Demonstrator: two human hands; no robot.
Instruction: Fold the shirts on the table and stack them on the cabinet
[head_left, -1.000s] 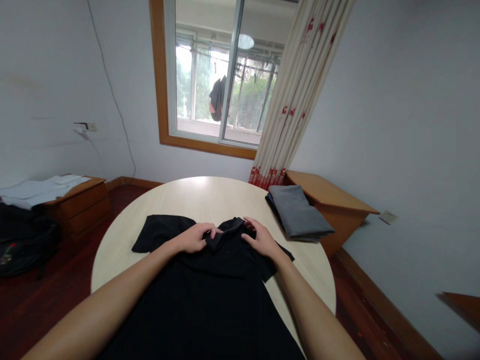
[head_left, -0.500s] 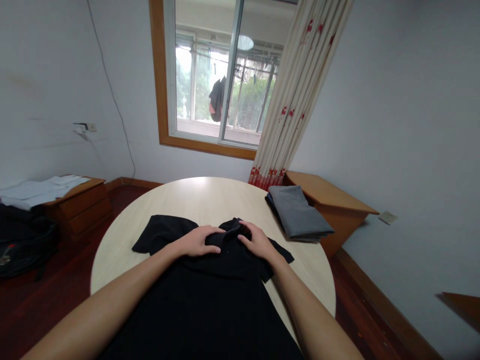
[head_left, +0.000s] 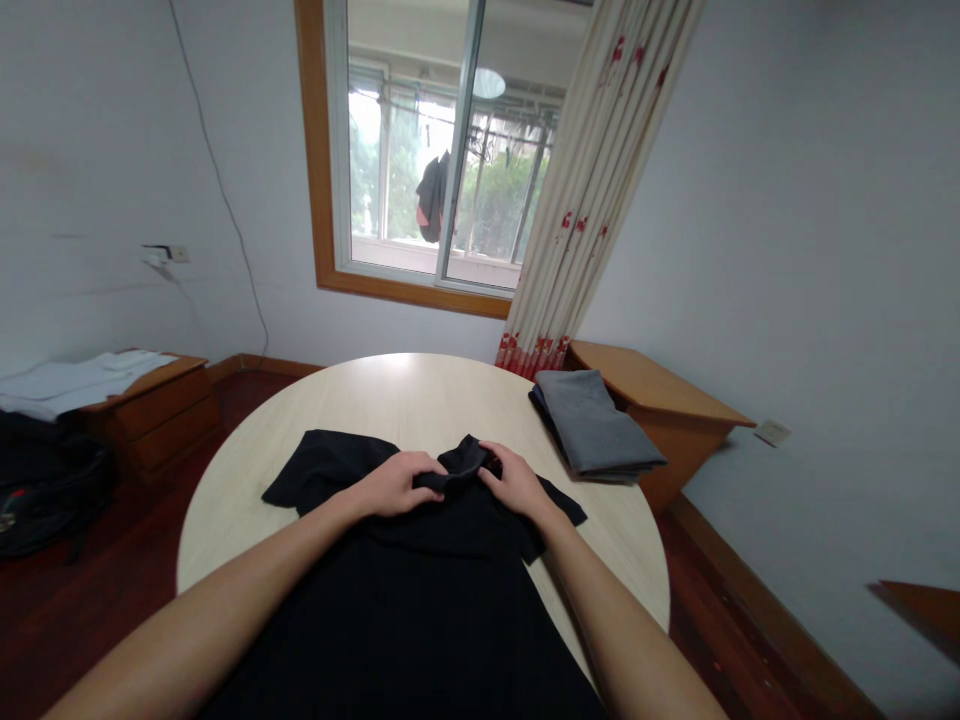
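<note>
A black short-sleeved shirt (head_left: 442,560) is spread over the round table, its lower part running toward me and out of the picture. Its collar (head_left: 465,470) is pinched up between my hands. My left hand (head_left: 401,483) grips the collar's left side, thumb over the cloth and fingers beyond it. On the other side, my right hand (head_left: 516,480) is closed on the collar's right side; the fingertips partly disappear behind the fabric. One sleeve (head_left: 307,475) lies out to the left, and another (head_left: 566,500) shows beyond my right hand.
Folded grey and dark clothes (head_left: 592,425) are stacked at the right edge of the pale round table (head_left: 405,385). A wooden desk (head_left: 660,385) stands behind them. At left are a small drawer cabinet (head_left: 169,410) with papers and a black backpack (head_left: 49,480). A curtain (head_left: 592,180) hangs by the window.
The collar between my hands has shifted slightly and its edge curves more plainly. Both hands stay on the shirt, almost in the same place.
</note>
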